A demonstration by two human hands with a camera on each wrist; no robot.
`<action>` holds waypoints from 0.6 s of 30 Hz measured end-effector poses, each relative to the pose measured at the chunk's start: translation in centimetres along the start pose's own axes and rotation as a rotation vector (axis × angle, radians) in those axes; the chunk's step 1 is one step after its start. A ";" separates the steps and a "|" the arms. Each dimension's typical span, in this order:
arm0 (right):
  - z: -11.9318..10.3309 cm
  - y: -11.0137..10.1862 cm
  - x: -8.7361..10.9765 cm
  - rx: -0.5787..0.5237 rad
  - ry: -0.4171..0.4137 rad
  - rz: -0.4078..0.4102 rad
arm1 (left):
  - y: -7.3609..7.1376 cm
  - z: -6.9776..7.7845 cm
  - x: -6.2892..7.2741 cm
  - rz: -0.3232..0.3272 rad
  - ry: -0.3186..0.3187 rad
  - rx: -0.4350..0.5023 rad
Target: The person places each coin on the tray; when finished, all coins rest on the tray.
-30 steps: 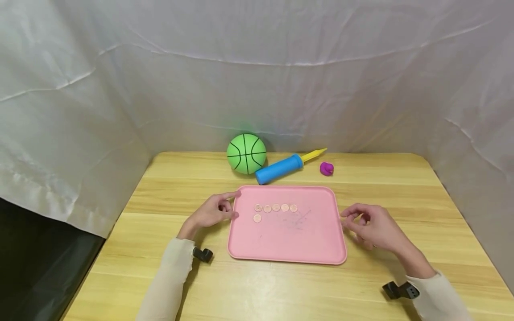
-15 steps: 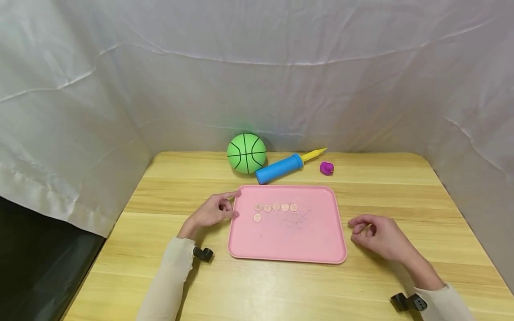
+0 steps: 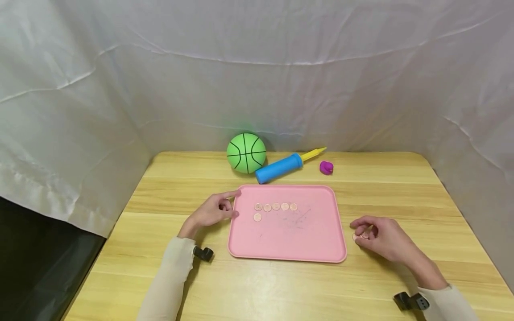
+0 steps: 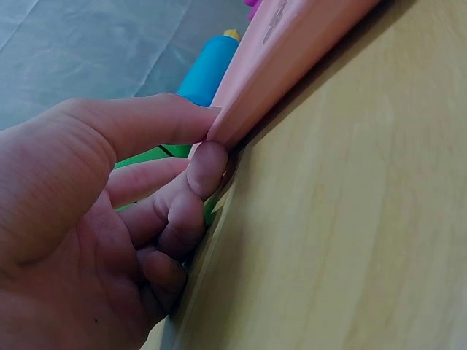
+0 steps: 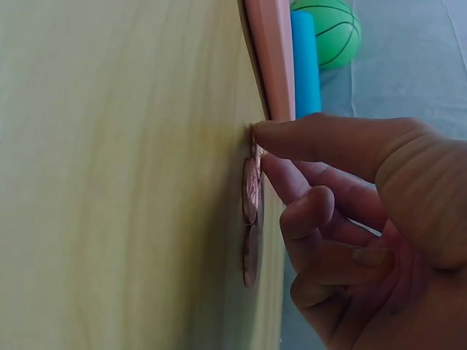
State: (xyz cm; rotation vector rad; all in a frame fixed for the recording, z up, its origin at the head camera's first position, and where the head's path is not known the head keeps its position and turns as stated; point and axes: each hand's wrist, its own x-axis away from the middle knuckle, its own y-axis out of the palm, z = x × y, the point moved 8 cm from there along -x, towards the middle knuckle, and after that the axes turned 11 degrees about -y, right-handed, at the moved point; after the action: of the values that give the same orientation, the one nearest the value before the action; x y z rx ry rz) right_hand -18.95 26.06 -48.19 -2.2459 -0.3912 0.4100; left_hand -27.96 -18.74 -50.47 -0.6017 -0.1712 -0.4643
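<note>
On our wooden counter we see a pink tray, some coins, a green ball, a blue pump and a purple toy.

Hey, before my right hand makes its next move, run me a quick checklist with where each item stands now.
1. Pink tray held: ok, left hand grips its left rim.
2. Far row on the tray straight: ok, five coins lie roughly in line.
3. Room in the near row: ok, bare tray to the right of its single coin.
4. Loose coins spread out singly: not ok, they overlap beside the tray.
5. Right hand pinching just one coin: cannot tell, its thumb touches the group.
6. Blue pump apart from the tray: cannot tell, it lies right by the far rim.
</note>
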 end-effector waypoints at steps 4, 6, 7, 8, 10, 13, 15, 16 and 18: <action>0.0 0.0 -0.1 0.018 0.010 0.012 | 0.0 -0.1 -0.1 0.002 -0.004 -0.001; 0.1 0.0 -0.2 0.018 0.024 0.015 | 0.0 -0.2 -0.1 0.002 -0.009 -0.001; 0.2 0.1 -0.2 0.018 0.031 0.017 | 0.0 -0.3 -0.1 0.003 -0.009 -0.002; 0.2 0.1 -0.3 0.019 0.038 0.020 | 0.0 -0.3 -0.1 0.003 -0.007 -0.003; 0.4 0.1 -0.4 0.022 0.048 0.022 | 0.1 -0.3 -0.1 0.002 -0.007 -0.003; 0.4 0.0 -0.7 0.030 0.046 0.016 | 0.1 -0.2 0.0 0.001 -0.003 -0.009; 0.4 0.1 -0.9 0.036 0.032 -0.002 | 0.1 -0.2 -0.1 0.003 -0.003 -0.014; 0.3 0.2 -1.0 0.041 0.022 -0.015 | 0.0 -0.2 -0.1 0.003 -0.003 -0.017; 0.1 0.4 -1.3 0.045 -0.008 -0.045 | 0.0 -0.2 -0.2 0.007 -0.006 -0.022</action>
State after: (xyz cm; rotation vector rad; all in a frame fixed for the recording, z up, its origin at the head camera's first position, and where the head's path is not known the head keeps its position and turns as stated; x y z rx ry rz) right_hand -20.09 25.35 -48.34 -2.1879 -0.4320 0.4007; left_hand -28.09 -18.82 -50.71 -0.6253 -0.1694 -0.4585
